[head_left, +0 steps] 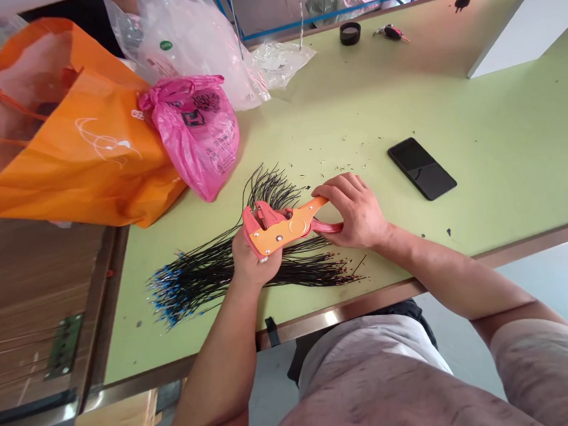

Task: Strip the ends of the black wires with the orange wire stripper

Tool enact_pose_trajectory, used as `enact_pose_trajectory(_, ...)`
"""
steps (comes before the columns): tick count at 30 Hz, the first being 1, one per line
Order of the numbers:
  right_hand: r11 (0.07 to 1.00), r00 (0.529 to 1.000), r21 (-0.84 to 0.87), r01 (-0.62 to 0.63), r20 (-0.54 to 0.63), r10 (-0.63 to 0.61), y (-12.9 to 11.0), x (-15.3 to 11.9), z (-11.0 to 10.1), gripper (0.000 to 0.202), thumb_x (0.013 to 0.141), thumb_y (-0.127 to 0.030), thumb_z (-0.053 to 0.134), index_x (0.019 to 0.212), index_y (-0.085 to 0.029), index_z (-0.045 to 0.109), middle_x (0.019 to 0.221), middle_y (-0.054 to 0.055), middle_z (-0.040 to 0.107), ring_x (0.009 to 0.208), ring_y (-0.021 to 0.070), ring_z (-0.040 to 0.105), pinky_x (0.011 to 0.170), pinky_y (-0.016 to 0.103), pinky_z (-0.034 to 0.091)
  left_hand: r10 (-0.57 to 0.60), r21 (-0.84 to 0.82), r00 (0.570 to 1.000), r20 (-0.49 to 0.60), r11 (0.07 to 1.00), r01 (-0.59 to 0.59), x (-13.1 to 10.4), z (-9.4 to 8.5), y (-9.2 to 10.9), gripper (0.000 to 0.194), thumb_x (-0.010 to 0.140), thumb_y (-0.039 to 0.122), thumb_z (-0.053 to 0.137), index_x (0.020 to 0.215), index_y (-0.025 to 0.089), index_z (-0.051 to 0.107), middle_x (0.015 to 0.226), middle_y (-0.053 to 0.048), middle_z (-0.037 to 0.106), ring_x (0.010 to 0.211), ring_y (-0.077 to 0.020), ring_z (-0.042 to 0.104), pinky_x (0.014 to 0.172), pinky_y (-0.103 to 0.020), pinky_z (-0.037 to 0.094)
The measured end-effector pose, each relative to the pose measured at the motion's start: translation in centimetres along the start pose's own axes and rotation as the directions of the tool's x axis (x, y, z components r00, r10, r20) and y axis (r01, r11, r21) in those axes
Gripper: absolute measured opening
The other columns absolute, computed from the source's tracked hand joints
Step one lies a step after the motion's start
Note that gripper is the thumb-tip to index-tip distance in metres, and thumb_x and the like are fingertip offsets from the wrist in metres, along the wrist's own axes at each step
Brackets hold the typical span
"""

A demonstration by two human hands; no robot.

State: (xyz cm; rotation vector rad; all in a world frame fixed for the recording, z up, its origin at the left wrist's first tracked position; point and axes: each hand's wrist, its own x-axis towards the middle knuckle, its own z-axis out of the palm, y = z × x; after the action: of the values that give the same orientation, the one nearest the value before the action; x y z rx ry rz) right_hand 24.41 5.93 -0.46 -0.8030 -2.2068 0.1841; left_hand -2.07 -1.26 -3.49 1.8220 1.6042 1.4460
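Spanning the gap between both hands, the orange wire stripper (288,229) is slanting above the surface (481,120) — its long axis is running from the right hand (357,212) leftward and toward the body. The right grip is wrapping the handles; the left hand (255,266) is sitting nearer the jaws, partly behind the head — whether its grip is closing on any black wires (209,270), I cannot tell.

On the table (491,173) before me, wires (204,271) lie beneath the pliers (280,233), a phone (422,168) to my right, a tote bag (107,149) left, a plastic bag (204,137) against it.
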Motion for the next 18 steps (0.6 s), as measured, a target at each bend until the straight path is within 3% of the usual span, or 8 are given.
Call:
enact_pose_trajectory(7,1.0,1.0,0.004,0.018,0.0,-0.018,0.0,0.0,-0.1,0.049,0.105,-0.061,0.066,0.131,-0.019,0.068,0.114,0.012,0.073,0.099,0.0272,0.061,0.087,0.044,0.048,-0.015,0.051,1.0,-0.025,0.999,0.016,-0.1,-0.1,-0.4,0.018,0.099,0.043,0.066,0.103,0.027,0.074,0.101,-0.014,0.083,0.113,-0.0423,0.079,0.111,-0.071,0.061)
enact_pose_trajectory(13,1.0,0.999,0.012,0.0,0.04,-0.001,-0.1,0.0,-0.2,0.049,0.104,-0.062,0.066,0.129,-0.02,0.069,0.113,0.012,0.074,0.098,0.0275,0.061,0.088,0.044,0.049,0.027,0.109,0.999,0.018,0.994,-0.029,-0.9,-0.6,-2.9,0.028,0.091,0.042,0.075,0.113,0.024,0.072,0.109,-0.015,0.081,0.098,-0.0383,0.081,0.1,-0.066,0.066)
enact_pose_trajectory(18,1.0,1.0,-0.02,0.017,0.02,-0.016,-0.2,0.2,-0.4,0.048,0.105,-0.064,0.063,0.121,-0.019,0.071,0.104,0.01,0.075,0.091,0.0248,0.059,0.083,0.041,0.047,0.074,0.138,0.996,0.057,0.987,-0.081,-0.6,-0.3,-2.2,0.023,0.095,0.039,0.07,0.115,0.027,0.072,0.104,-0.013,0.082,0.104,-0.0382,0.08,0.098,-0.063,0.068)
